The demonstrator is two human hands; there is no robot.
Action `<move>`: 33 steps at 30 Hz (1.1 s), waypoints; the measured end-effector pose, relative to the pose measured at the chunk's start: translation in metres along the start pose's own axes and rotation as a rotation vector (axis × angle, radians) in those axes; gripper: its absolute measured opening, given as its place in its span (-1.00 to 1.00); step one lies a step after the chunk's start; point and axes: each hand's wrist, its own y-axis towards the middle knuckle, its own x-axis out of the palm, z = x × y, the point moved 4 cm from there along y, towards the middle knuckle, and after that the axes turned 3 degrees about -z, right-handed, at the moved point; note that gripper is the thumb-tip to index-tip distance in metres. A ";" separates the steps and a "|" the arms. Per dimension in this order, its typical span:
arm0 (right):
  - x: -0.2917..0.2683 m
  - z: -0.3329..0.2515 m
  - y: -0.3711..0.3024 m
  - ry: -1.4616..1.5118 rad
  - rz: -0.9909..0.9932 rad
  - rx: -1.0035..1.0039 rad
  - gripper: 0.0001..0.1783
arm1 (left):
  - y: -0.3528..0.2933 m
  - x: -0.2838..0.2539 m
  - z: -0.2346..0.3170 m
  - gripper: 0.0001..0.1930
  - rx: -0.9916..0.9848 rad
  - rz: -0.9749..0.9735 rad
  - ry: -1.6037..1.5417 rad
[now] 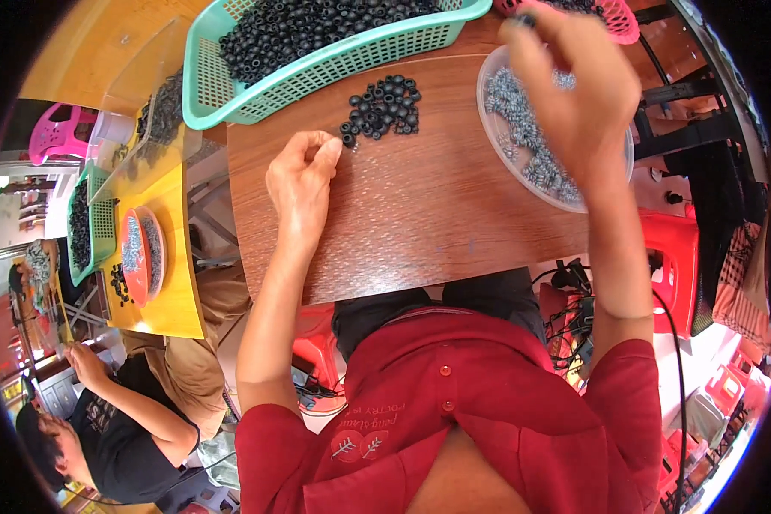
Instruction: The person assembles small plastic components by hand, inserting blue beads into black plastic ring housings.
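Note:
My left hand (301,184) rests over the brown table, thumb and fingertips pinched together at the left edge of a small pile of black ring-like pieces (384,110). Whatever it pinches is too small to make out. My right hand (584,81) is raised and blurred above a clear round tub (486,103) of small silvery metal parts (531,141). A small black piece (525,19) shows at its fingertips, close to a pink basket (623,21) with dark pieces in it.
A teal basket (343,68) heaped with black pieces stands at the table's far side. To the left, a person (137,411) sits by a yellow table (176,291) holding another teal basket (103,218) and a red dish (134,283). A red stool (672,274) stands at right.

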 end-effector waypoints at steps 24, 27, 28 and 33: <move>0.016 0.114 0.041 -0.536 -0.231 0.206 -0.72 | 0.023 0.005 -0.002 -0.77 -0.004 -0.077 0.310; 0.030 0.049 0.024 -0.270 -0.248 -0.098 -0.91 | 0.016 0.004 -0.002 -0.80 0.132 -0.022 0.370; 0.041 0.029 0.011 -0.142 -0.235 -0.132 -0.87 | 0.015 0.006 -0.004 -0.80 0.132 -0.027 0.368; 0.088 -0.052 -0.041 0.174 -0.407 -0.177 -0.86 | 0.013 0.011 -0.001 -0.82 0.293 -0.034 0.487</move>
